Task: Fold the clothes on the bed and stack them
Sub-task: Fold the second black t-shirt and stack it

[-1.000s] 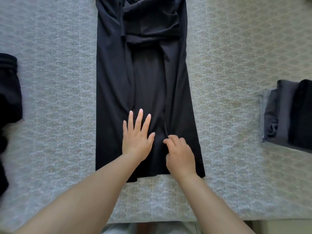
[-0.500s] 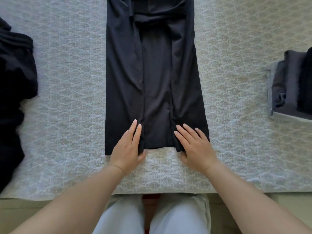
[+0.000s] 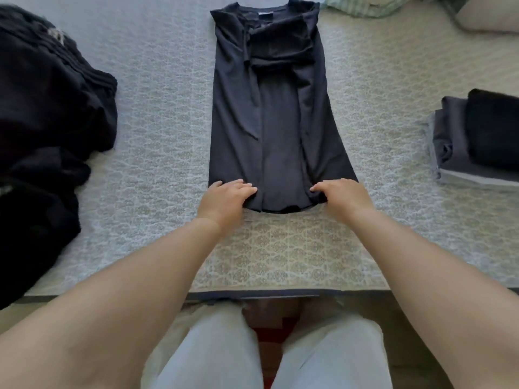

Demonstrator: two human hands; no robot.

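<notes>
Bed (image 3: pixel 157 113) carries all. Unfolded dark pile (image 3: pixel 42 130) left, folded stack (image 3: pixel 477 141) right. Black shirt (image 3: pixel 269 113) centred, sides folded in. Left hand (image 3: pixel 227 197), right hand (image 3: pixel 345 196) apart, fingers curled gripping hem corners, likely readying lengthwise fold.

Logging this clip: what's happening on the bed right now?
A person is folding a dark shirt laid lengthwise on the bed, sides already folded in. The left hand and right hand grip its near hem corners. A heap of unfolded dark clothes lies to the left; a folded stack sits to the right.
</notes>
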